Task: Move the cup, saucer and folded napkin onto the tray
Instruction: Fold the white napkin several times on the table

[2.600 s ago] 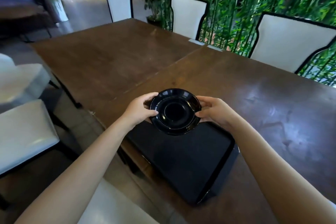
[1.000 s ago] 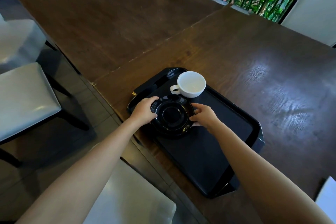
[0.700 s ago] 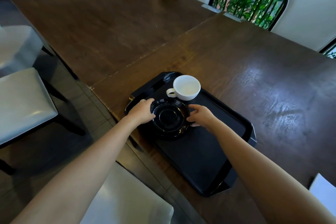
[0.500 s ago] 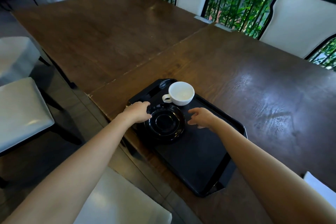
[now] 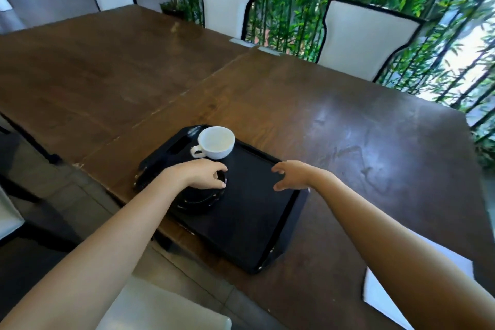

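Observation:
A black tray (image 5: 257, 222) lies at the near edge of the brown table. On its far left corner stands a white cup (image 5: 215, 142), empty, handle to the left. A black saucer (image 5: 199, 199) rests on the tray's left part, partly hidden under my left hand (image 5: 203, 175), whose fingers curl over the saucer's far rim. My right hand (image 5: 290, 175) hovers above the tray's right side, fingers spread, holding nothing. A folded white napkin (image 5: 375, 295) lies on the table at the lower right, partly behind my right forearm.
The wooden table (image 5: 348, 128) stretches far and left, with a seam down its middle. White chairs (image 5: 361, 37) stand along the far side before green bamboo. A white seat (image 5: 150, 308) is just below the near edge.
The saucer came down from mid-air onto the tray beside the cup. My right hand let go and moved right; my left hand slid over the saucer. The view tilted up.

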Demonstrator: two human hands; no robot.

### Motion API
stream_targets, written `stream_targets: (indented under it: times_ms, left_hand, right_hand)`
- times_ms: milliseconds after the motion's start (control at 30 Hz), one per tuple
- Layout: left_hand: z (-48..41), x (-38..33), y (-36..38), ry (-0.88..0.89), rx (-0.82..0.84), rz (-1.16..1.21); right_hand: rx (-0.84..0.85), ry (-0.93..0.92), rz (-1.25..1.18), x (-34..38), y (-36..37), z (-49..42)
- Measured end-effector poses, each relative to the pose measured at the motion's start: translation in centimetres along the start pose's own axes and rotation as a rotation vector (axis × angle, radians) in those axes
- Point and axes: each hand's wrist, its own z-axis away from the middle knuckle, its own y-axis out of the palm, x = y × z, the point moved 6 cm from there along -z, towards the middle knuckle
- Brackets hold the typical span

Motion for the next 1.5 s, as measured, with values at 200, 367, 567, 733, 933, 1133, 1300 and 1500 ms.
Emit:
stream_targets:
  times_ms: [200, 367, 567, 733, 933, 1133, 1300, 1500]
  left_hand:
    - [-2.1, -9.4, 0.2, 0.163, -0.026, -0.049]
    - [-3.8, -18.1, 1.4, 0.311, -0.022, -0.091]
    - [-5.8, -27.7, 3.8, 0.461, -0.004, -0.142]
    - [-7.1, -34.3, 7.2, 0.563, 0.025, -0.162]
    - [-7.9, -39.8, 13.8, 0.645, 0.051, -0.285]
    - [-8.5, -41.6, 21.3, 0.545, 0.027, -0.329]
    - [-10.8, -41.7, 24.4, 0.472, -0.031, -0.329]
    - [-13.4, -41.8, 24.3, 0.52, -0.159, -0.356]
  right_hand:
    - [-0.124, 0.042, -0.035, -6.6, -0.4, 5.5]
    - [-0.21, 0.148, -0.094, -13.1, 0.3, 10.4]
    - [-0.308, 0.291, -0.224, -21.3, 2.7, 16.8]
    - [-0.349, 0.399, -0.301, -27.3, 5.5, 21.3]
    - [-0.389, 0.473, -0.346, -33.2, 9.8, 23.9]
    - [-0.449, 0.448, -0.34, -36.9, 13.2, 24.0]
    - [-0.35, 0.393, -0.215, -38.8, 15.8, 22.6]
    - [-0.443, 0.362, -0.135, -40.3, 16.3, 22.4]
